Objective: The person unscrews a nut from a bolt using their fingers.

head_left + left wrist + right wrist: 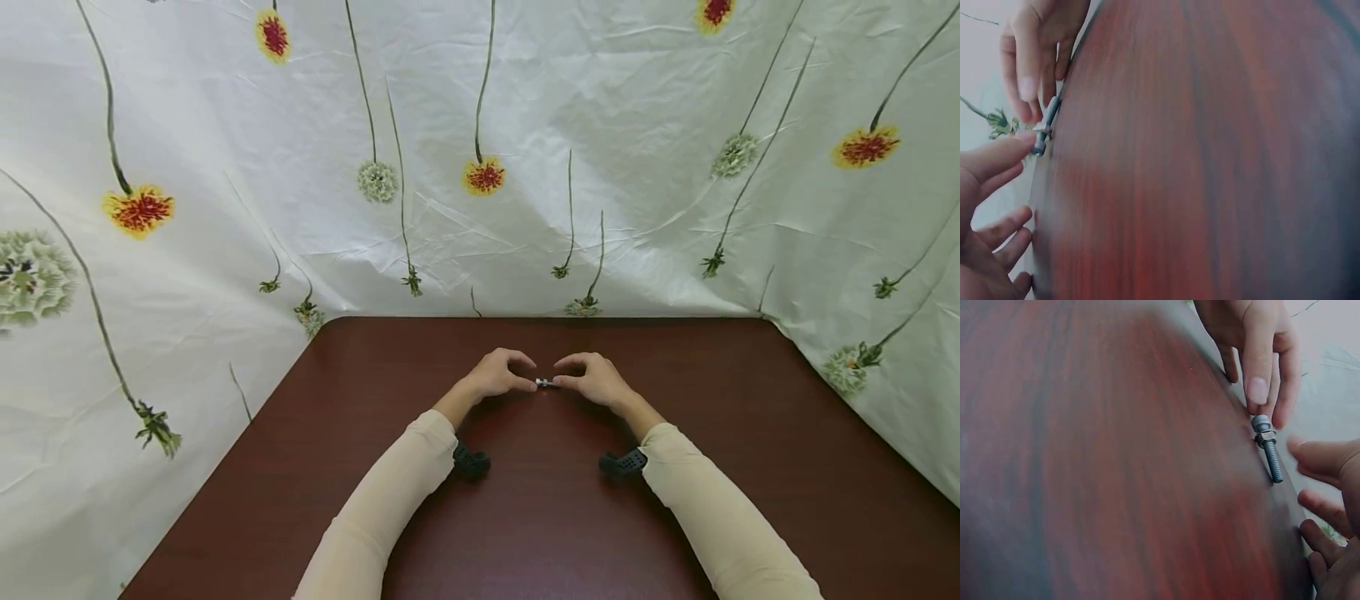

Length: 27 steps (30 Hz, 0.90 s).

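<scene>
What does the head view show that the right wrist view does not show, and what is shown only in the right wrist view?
Only the head view shows the cream sleeves, the dark wrist straps and both far corners of the table.

Only the right wrist view makes out the ridged thread of the metal bolt; in the head view it is too small to see.

Both show the bolt between the left hand and right hand, the table's surface, and part of the pale cloth.

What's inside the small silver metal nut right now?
A grey, threaded metal bolt runs through the small silver metal nut: its round head shows beyond one side, bare thread beyond the other. The stretch inside is covered, so the nut's inner surface can't be seen.
</scene>
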Motion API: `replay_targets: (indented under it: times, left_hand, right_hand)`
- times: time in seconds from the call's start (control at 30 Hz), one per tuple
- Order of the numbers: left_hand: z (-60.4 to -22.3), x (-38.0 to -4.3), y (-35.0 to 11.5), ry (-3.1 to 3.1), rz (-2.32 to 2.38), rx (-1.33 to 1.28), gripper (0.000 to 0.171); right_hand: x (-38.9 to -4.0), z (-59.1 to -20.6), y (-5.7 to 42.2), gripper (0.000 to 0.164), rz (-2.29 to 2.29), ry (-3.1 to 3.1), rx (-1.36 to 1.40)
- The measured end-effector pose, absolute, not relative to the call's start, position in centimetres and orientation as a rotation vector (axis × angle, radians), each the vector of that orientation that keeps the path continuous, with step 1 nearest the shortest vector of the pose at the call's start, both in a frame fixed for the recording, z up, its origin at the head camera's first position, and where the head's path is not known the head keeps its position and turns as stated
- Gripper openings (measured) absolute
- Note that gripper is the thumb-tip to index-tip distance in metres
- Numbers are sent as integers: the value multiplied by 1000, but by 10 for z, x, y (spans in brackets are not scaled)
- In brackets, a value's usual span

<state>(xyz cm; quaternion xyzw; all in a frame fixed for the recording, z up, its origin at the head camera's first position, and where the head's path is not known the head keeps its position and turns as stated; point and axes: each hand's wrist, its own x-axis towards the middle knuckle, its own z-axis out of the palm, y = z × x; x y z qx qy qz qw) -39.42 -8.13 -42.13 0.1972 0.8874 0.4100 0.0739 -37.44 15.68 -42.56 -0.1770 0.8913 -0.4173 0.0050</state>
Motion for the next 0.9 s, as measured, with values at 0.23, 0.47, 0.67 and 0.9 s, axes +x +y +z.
replay_targets:
  times: [0.23, 0.47, 0.67, 0.9]
  left_hand:
    - [-423, -395, -67, 2761, 1094, 622, 21]
    - [-421, -393, -59, 2837, 1039, 569, 7]
    - [-422, -392, -59, 2838, 1113, 541, 7]
    - [-417, -391, -64, 2768, 1364, 687, 14]
  right_hand:
    - [-378, -433, 152, 20, -1226, 2835, -576]
    - [-380, -435, 148, 6, -1214, 2874, -597]
    - [-377, -432, 147, 9, -1221, 2881, -582]
    - [-372, -417, 145, 6, -1346, 2881, -533]
